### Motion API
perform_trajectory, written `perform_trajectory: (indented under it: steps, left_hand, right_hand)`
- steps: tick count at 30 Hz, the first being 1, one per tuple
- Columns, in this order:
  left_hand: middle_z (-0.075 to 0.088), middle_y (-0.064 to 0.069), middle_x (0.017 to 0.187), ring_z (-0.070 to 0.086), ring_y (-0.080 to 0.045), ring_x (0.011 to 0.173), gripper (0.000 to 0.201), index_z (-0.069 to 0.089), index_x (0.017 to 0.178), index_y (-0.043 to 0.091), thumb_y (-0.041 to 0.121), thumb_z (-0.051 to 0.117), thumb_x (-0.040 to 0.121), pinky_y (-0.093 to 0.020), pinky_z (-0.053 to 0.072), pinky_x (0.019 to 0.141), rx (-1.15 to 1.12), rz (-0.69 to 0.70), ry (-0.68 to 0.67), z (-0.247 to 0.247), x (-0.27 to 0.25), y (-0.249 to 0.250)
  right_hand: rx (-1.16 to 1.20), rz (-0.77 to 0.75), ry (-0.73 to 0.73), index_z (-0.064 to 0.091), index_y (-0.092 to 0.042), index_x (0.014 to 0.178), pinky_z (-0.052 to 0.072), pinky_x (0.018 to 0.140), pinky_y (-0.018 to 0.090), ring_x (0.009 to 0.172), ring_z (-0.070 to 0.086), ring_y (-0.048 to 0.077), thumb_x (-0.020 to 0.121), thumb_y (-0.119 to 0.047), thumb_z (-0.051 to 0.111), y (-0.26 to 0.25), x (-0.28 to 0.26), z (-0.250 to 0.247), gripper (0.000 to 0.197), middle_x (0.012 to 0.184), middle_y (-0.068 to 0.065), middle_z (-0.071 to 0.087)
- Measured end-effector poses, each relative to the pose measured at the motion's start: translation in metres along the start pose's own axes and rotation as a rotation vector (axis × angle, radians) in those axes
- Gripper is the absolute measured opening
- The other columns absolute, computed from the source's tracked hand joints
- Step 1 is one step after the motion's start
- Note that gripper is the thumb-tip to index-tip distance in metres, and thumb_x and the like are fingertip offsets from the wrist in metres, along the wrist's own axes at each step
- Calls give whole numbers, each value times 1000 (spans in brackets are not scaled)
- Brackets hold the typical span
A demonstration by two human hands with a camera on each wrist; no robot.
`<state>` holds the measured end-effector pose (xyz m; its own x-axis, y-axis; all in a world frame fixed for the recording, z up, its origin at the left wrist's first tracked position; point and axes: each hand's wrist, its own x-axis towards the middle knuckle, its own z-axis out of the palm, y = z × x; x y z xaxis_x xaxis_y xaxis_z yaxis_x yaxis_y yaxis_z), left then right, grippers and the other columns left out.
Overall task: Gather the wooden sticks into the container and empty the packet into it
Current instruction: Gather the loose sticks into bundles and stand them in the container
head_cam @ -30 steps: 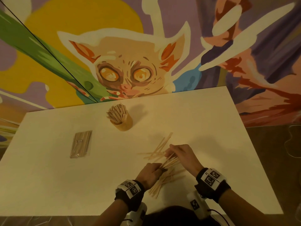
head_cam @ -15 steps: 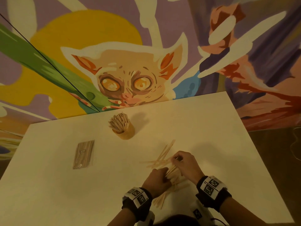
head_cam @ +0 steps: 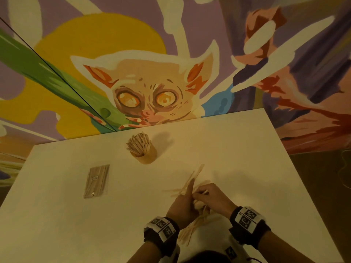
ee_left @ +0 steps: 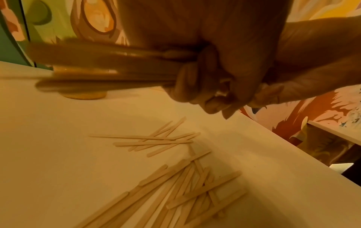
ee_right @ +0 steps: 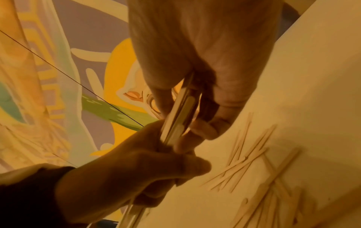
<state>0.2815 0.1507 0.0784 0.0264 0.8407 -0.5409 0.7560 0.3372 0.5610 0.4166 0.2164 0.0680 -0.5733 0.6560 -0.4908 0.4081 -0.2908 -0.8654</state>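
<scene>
Both hands meet low centre over the table; left hand is fisted around a bundle of sticks, forefinger out straight toward 12 o'clock in the head view; right hand pinches the same bundle at its near end, thumb and fingertips on the stick ends, seemingly squaring them up or feeding more in.

Loose sticks lie flat on the table right under the hands, a second thinner scatter just beyond at 12 o'clock; long axes mostly run 7-to-1 o'clock, some crossed.

Container stands upright near the far edge, at about 11 o'clock from the hands, well apart; already packed with upright sticks fanning left. Packet lies flat at 9–10 o'clock from the hands, well apart, looks unopened, long axis roughly 6-to-12.

Key relation: container is up-left of the bundle, so the left hand is nearer and has the full grip; bundle axis sits near horizontal in the left wrist view, so it likely needs tipping upright before going in.

Judgement: gathering step mid-way; plenty of sticks left on the table, packet not yet touched. Risk: container is crowded, ends may snag on the sticks already fanned out.
</scene>
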Motion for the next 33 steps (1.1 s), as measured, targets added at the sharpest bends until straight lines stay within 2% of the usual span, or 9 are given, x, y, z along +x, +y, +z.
perform_trajectory:
  steps: [3,6,9,13,17,22,25,29,33]
  left_hand:
    - [58,5,72,52,-10,57,104,-17,151,29,20,63,86,-21,40,55,-26,8,18,-3,-1,0]
    - [69,-8,83,59,-19,65,106,-20,150,28,17,62,85,-33,49,62,6,31,32,-4,0,-2]
    - [70,-7,88,63,-20,70,109,-22,149,30,18,64,84,-36,54,66,18,65,19,1,4,-4]
    - [70,-6,91,63,-18,73,106,-15,152,27,19,66,84,-32,53,67,15,79,-2,9,9,-5]
    - [69,-5,102,64,-20,86,89,11,153,28,24,67,84,-33,53,75,57,21,-40,10,9,-6]
    - [64,1,116,60,-18,101,50,50,131,34,41,65,84,-29,47,81,126,-27,-65,-3,0,-22]
    - [66,5,106,61,-11,88,44,63,116,33,55,69,78,-29,51,79,45,-54,-29,-12,-6,-41]
    - [71,1,79,62,-15,56,21,72,95,22,35,78,79,-26,45,47,-466,-78,69,-19,-18,-48]
    - [65,-8,65,50,-21,41,22,76,83,8,28,69,88,-25,34,39,-736,-145,219,-13,-20,-41]
  right_hand:
    - [111,-4,-62,75,-5,92,54,50,28,60,69,26,93,-13,64,-3,-4,1,14,83,6,73]
    - [152,39,-88,75,-1,98,56,53,28,64,71,25,89,-10,69,-3,-6,-2,14,88,13,73]
    - [150,77,-105,74,2,95,57,57,28,67,72,26,86,-4,70,3,-4,-3,12,89,21,73]
    - [195,118,-69,76,1,83,55,57,30,59,69,26,81,3,70,16,-2,-1,7,74,19,72]
    - [297,121,-39,75,7,88,52,53,25,56,66,22,83,3,70,24,-6,-4,8,74,21,71]
    - [424,120,18,73,11,88,50,50,24,53,64,20,84,1,71,29,-10,-16,11,71,19,69]
    - [487,130,36,71,15,90,50,50,25,53,63,22,84,2,70,33,-11,-25,15,69,21,67]
    - [592,158,52,68,18,95,50,51,27,60,62,28,84,4,68,34,-11,-30,18,72,21,66]
    - [610,157,45,69,17,95,50,50,27,58,61,25,84,4,68,25,-8,-19,17,71,19,66]
